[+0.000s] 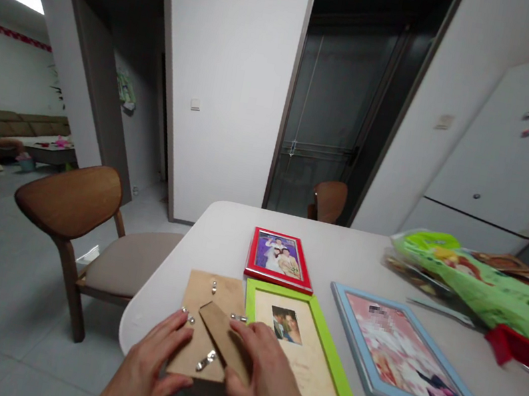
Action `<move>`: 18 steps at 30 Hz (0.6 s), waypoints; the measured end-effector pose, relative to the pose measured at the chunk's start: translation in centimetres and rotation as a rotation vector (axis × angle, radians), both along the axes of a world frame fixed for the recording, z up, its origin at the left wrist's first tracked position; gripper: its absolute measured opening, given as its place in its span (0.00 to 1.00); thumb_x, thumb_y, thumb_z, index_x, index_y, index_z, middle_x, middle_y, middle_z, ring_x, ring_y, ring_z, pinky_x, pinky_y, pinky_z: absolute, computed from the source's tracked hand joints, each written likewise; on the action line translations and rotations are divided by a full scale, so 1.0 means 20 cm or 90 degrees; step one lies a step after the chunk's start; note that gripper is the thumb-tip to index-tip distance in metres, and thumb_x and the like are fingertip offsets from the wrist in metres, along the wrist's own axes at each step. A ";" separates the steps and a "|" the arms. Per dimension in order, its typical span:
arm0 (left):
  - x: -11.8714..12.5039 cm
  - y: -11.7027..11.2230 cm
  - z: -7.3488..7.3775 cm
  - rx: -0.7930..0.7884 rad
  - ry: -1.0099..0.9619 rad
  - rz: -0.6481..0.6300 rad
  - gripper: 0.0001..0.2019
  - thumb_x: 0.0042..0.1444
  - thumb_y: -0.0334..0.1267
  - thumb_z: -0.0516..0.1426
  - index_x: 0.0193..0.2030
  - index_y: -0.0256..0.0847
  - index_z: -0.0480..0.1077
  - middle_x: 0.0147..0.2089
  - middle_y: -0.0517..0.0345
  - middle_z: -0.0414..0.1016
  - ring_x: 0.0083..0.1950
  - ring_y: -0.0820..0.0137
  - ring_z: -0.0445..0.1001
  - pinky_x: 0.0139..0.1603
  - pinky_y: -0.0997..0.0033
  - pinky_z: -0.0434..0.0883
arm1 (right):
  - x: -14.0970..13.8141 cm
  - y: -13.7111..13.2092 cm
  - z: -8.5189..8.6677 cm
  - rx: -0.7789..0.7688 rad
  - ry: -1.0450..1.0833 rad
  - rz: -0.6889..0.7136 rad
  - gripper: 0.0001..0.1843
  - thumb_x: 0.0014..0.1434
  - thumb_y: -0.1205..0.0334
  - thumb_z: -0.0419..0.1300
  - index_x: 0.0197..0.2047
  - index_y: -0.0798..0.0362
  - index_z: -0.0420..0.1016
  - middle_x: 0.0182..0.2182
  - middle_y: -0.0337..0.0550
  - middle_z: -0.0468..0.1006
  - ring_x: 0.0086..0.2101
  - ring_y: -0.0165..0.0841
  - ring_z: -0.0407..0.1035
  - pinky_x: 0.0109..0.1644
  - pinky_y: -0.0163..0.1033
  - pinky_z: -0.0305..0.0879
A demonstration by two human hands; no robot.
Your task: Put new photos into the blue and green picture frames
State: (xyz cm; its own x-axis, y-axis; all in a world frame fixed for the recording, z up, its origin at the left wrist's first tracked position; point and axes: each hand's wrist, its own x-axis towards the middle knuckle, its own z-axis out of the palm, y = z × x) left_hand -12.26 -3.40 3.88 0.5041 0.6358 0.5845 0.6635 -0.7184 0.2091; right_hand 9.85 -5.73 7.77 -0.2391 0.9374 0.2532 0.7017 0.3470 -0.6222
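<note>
A picture frame (209, 304) lies face down at the table's near left edge, its brown cardboard back up, with small metal clips and a fold-out stand (222, 343) on it. My left hand (149, 371) rests on its lower left part, fingers spread and lying flat near a clip. My right hand (264, 384) lies on the lower end of the stand, fingers stretched over it. Right beside this frame lies a green-framed photo (317, 369), face up.
A red-framed photo (279, 259) lies farther back and a large blue-framed photo (411, 368) to the right. Green plastic bags (484, 282) and a red item (518, 348) fill the table's (338, 244) right side. A wooden chair (91, 230) stands at left; another person sits far left.
</note>
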 end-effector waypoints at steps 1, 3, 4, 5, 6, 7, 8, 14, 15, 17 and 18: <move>0.07 -0.01 0.02 -0.011 0.002 -0.017 0.24 0.48 0.47 0.56 0.51 0.39 0.59 0.54 0.43 0.63 0.55 0.63 0.62 0.51 0.66 0.65 | 0.08 -0.02 0.01 -0.003 -0.007 -0.012 0.26 0.43 0.65 0.53 0.48 0.52 0.63 0.41 0.46 0.66 0.43 0.37 0.59 0.49 0.42 0.55; 0.24 -0.03 0.05 -0.053 0.019 -0.062 0.24 0.48 0.46 0.56 0.50 0.35 0.60 0.54 0.40 0.62 0.56 0.62 0.60 0.52 0.63 0.64 | 0.24 -0.07 0.00 -0.026 -0.023 -0.057 0.23 0.44 0.62 0.53 0.46 0.51 0.66 0.41 0.46 0.66 0.44 0.38 0.59 0.50 0.43 0.54; 0.33 -0.03 0.06 -0.078 0.030 -0.089 0.25 0.46 0.46 0.57 0.49 0.34 0.61 0.53 0.40 0.63 0.55 0.60 0.60 0.52 0.62 0.64 | 0.33 -0.08 -0.01 -0.045 -0.031 -0.082 0.22 0.44 0.61 0.53 0.46 0.51 0.66 0.42 0.47 0.66 0.45 0.38 0.60 0.51 0.43 0.54; 0.42 -0.03 0.06 -0.112 0.039 -0.101 0.24 0.45 0.45 0.58 0.47 0.34 0.62 0.53 0.40 0.63 0.55 0.59 0.61 0.51 0.61 0.64 | 0.40 -0.10 -0.03 -0.061 -0.038 -0.107 0.22 0.44 0.60 0.53 0.45 0.51 0.67 0.43 0.47 0.66 0.45 0.39 0.59 0.51 0.43 0.54; 0.49 -0.04 0.06 -0.149 0.044 -0.102 0.24 0.43 0.44 0.59 0.46 0.35 0.63 0.53 0.41 0.64 0.54 0.59 0.62 0.51 0.60 0.64 | 0.47 -0.11 -0.05 -0.073 -0.045 -0.126 0.22 0.44 0.59 0.53 0.45 0.51 0.68 0.43 0.48 0.66 0.46 0.39 0.60 0.51 0.43 0.54; 0.56 -0.04 0.05 -0.183 0.047 -0.099 0.23 0.42 0.43 0.60 0.45 0.35 0.64 0.53 0.43 0.64 0.54 0.59 0.62 0.52 0.61 0.64 | 0.52 -0.11 -0.07 -0.082 -0.052 -0.143 0.22 0.44 0.58 0.53 0.44 0.51 0.68 0.43 0.48 0.66 0.46 0.39 0.60 0.51 0.43 0.54; 0.62 -0.04 0.05 -0.213 0.048 -0.090 0.22 0.41 0.41 0.61 0.44 0.36 0.65 0.53 0.44 0.64 0.54 0.60 0.62 0.52 0.61 0.64 | 0.56 -0.11 -0.09 -0.086 -0.060 -0.155 0.21 0.44 0.58 0.52 0.43 0.50 0.69 0.43 0.47 0.66 0.46 0.40 0.60 0.52 0.44 0.54; 0.72 -0.02 0.02 -0.295 0.094 -0.054 0.15 0.45 0.40 0.59 0.40 0.41 0.67 0.53 0.52 0.65 0.55 0.61 0.61 0.55 0.55 0.57 | 0.62 -0.09 -0.21 -0.055 -0.101 -0.166 0.19 0.44 0.59 0.52 0.41 0.51 0.71 0.41 0.48 0.67 0.45 0.41 0.59 0.52 0.46 0.52; 0.72 -0.01 0.02 -0.301 0.103 -0.054 0.14 0.46 0.40 0.57 0.41 0.41 0.67 0.53 0.53 0.65 0.56 0.62 0.60 0.55 0.53 0.55 | 0.62 -0.09 -0.23 -0.040 -0.109 -0.163 0.19 0.45 0.59 0.53 0.41 0.52 0.71 0.41 0.48 0.67 0.45 0.41 0.59 0.52 0.46 0.52; 0.71 -0.01 0.02 -0.304 0.115 -0.054 0.13 0.49 0.39 0.55 0.42 0.41 0.66 0.54 0.53 0.64 0.57 0.62 0.58 0.55 0.51 0.54 | 0.62 -0.09 -0.24 -0.019 -0.117 -0.149 0.19 0.46 0.58 0.53 0.42 0.52 0.71 0.41 0.49 0.68 0.44 0.41 0.59 0.51 0.47 0.52; 0.71 -0.02 0.02 -0.301 0.117 -0.052 0.13 0.49 0.39 0.54 0.42 0.41 0.66 0.54 0.53 0.64 0.57 0.62 0.58 0.55 0.51 0.55 | 0.63 -0.09 -0.24 -0.016 -0.116 -0.140 0.18 0.47 0.57 0.52 0.42 0.52 0.71 0.41 0.49 0.68 0.44 0.41 0.59 0.50 0.46 0.53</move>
State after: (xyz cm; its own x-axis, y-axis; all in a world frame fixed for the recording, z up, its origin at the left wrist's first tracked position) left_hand 1.98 -3.74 4.32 0.6310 0.7632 0.1392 0.6651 -0.6245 0.4094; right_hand 22.38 -7.54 2.90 -0.0688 0.9772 0.2008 0.8594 0.1603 -0.4856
